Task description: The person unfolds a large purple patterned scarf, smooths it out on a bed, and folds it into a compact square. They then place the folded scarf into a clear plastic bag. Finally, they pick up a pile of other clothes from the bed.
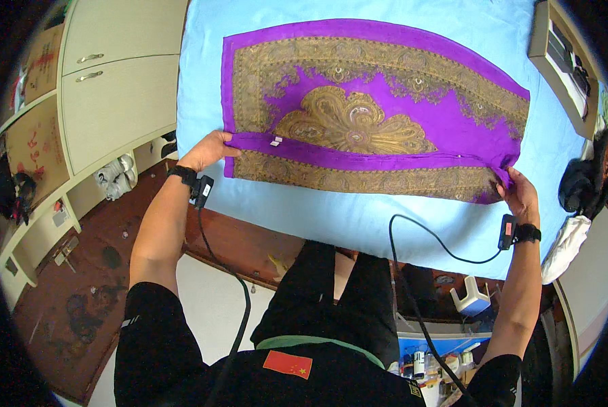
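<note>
A purple scarf with a gold paisley border and a large floral motif (355,122) lies spread over a light blue bed cover (294,211). Its near edge is folded back, forming a purple band with small white tags on the left part. My left hand (215,150) pinches the left end of this folded edge between thumb and fingers. At the right end, my right hand (520,196) grips the bunched purple corner. Both wrists wear a black strap with a small cabled device.
An open cardboard box (538,56) with dark items stands at the bed's right edge, with black and white cloths below it. Pale cabinets (121,107) line the left side. Near my right elbow are a white and blue plastic holder (472,297) and several bottles.
</note>
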Demonstrator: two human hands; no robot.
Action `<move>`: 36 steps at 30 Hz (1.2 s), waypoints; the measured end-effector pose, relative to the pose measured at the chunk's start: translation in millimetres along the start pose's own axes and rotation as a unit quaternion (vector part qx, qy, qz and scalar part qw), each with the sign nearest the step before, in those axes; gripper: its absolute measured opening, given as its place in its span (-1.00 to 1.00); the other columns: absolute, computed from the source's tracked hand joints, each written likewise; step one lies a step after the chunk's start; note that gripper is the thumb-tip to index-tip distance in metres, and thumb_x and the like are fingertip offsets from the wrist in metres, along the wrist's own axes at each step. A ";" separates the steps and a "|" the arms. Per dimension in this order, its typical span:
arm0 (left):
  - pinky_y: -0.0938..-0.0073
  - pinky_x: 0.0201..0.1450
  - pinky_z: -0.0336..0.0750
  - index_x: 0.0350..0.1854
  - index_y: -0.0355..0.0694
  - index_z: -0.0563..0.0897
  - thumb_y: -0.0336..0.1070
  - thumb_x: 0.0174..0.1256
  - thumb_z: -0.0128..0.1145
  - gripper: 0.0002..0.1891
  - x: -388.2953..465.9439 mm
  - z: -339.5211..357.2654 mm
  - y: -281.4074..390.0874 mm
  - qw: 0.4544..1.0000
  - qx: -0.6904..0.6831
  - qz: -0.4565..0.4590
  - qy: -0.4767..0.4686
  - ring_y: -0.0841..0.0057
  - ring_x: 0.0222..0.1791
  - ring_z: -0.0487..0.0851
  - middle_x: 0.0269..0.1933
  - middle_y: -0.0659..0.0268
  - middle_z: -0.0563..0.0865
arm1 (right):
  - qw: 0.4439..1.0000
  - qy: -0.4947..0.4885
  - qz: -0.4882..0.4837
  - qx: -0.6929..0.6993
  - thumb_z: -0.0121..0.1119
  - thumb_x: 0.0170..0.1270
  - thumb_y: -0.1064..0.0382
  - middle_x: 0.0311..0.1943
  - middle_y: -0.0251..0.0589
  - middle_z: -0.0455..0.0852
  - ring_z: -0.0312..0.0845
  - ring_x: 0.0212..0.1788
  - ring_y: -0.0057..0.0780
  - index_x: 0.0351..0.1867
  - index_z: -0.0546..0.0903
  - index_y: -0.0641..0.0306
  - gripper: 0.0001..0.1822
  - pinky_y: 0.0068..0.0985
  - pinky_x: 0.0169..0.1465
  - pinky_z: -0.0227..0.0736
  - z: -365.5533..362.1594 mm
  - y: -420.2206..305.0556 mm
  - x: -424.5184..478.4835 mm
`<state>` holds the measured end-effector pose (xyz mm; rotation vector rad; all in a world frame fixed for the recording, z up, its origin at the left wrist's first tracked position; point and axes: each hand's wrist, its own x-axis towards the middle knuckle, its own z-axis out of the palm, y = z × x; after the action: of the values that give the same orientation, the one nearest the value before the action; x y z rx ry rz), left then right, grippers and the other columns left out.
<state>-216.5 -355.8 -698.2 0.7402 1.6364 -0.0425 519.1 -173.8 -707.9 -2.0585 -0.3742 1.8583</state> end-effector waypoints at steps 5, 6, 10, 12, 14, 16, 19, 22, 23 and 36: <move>0.56 -0.06 0.51 0.03 -0.22 0.76 -0.41 0.26 0.36 -0.71 -4.8 8.5 15.6 0.994 -0.100 -0.034 -0.007 0.65 -0.18 0.64 -0.14 0.48 0.79 | 0.999 0.025 0.012 -0.038 0.24 0.44 -0.05 -0.25 -0.36 0.70 0.63 -0.25 -0.52 -0.05 0.65 0.17 -0.66 -0.50 -0.22 0.61 10.2 -4.4 -5.1; 0.60 -0.14 0.47 0.11 -0.23 0.70 -0.30 0.27 0.38 -0.63 -7.1 8.4 8.3 0.990 -0.136 -0.035 -0.002 0.68 -0.25 0.62 -0.16 0.47 0.76 | 0.999 0.012 0.016 -0.047 0.25 0.43 -0.08 -0.23 -0.36 0.70 0.62 -0.22 -0.52 -0.05 0.65 0.15 -0.64 -0.50 -0.21 0.60 12.7 -7.5 -7.6; 0.52 0.17 0.48 0.09 -0.32 0.69 -0.33 0.35 0.32 -0.68 -23.8 25.1 51.3 0.975 -0.187 -0.096 0.074 0.55 0.02 0.65 0.00 0.33 0.76 | 0.993 -0.060 -0.036 -0.095 0.37 0.32 0.11 -0.07 -0.37 0.68 0.62 -0.10 -0.52 0.06 0.57 0.14 -0.63 -0.49 -0.02 0.57 14.3 -8.8 -25.3; 0.52 0.19 0.48 0.11 -0.33 0.66 -0.32 0.37 0.31 -0.67 -23.2 25.9 26.8 0.956 -0.273 -0.078 0.074 0.56 0.06 0.64 -0.01 0.33 0.75 | 0.986 -0.101 -0.050 -0.121 0.40 0.23 0.32 0.02 -0.35 0.65 0.62 -0.04 -0.52 0.14 0.50 0.14 -0.55 -0.50 0.05 0.54 5.0 -12.0 -18.7; 0.51 0.19 0.49 0.10 -0.30 0.66 -0.33 0.38 0.30 -0.69 -17.6 26.6 5.2 0.941 -0.321 -0.065 0.087 0.57 0.04 0.65 0.00 0.34 0.75 | 0.979 -0.040 -0.069 -0.189 0.30 0.35 0.29 -0.16 -0.43 0.69 0.60 -0.12 -0.57 0.00 0.58 0.10 -0.77 -0.56 -0.02 0.51 4.4 -5.6 -6.7; 0.51 0.18 0.51 0.09 -0.27 0.65 -0.38 0.40 0.27 -0.73 -13.7 22.5 -9.3 0.929 -0.361 -0.021 0.078 0.56 0.02 0.67 0.02 0.34 0.74 | 0.972 -0.007 -0.100 -0.213 0.23 0.44 0.19 -0.33 -0.56 0.66 0.51 -0.26 -0.67 -0.14 0.67 0.06 -0.92 -0.61 -0.16 0.40 1.7 -4.8 2.2; 0.49 0.17 0.53 0.08 -0.28 0.66 -0.43 0.41 0.24 -0.76 -19.2 15.9 -8.4 0.894 -0.441 0.002 0.081 0.54 0.04 0.68 0.02 0.33 0.75 | 0.962 0.051 -0.167 -0.210 0.22 0.45 0.13 -0.31 -0.58 0.65 0.45 -0.27 -0.69 -0.16 0.70 0.07 -0.86 -0.58 -0.16 0.34 6.8 -11.4 -6.3; 0.48 0.11 0.58 0.06 -0.26 0.66 -0.44 0.43 0.21 -0.79 -25.8 2.5 -4.3 0.874 -0.473 0.045 0.097 0.54 -0.02 0.71 -0.02 0.33 0.77 | 0.950 0.100 -0.231 -0.186 0.19 0.47 0.05 -0.29 -0.57 0.67 0.45 -0.23 -0.68 -0.15 0.72 0.08 -0.79 -0.54 -0.07 0.31 12.5 -23.5 -7.6; 0.48 0.09 0.59 0.05 -0.25 0.66 -0.43 0.44 0.20 -0.80 -23.7 -4.2 -4.2 0.870 -0.480 0.056 0.097 0.54 -0.03 0.72 -0.03 0.34 0.77 | 0.947 0.110 -0.251 -0.166 0.19 0.48 0.04 -0.29 -0.57 0.67 0.45 -0.23 -0.68 -0.14 0.72 0.08 -0.78 -0.54 -0.06 0.30 14.5 -27.4 -5.4; 0.55 -0.04 0.65 -0.03 -0.22 0.69 -0.29 0.49 0.19 -0.84 39.0 -42.5 51.0 0.890 -0.428 0.076 0.139 0.56 -0.15 0.76 -0.07 0.32 0.80 | 0.893 0.211 -0.362 -0.165 0.16 0.50 0.13 -0.36 -0.36 0.69 0.48 -0.31 -0.62 -0.13 0.69 0.41 -0.69 -0.56 -0.16 0.41 46.9 -65.7 57.1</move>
<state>-229.8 -280.2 -704.7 0.1788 1.6364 0.8852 480.9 -87.0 -735.9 -2.0359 -1.2006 0.9245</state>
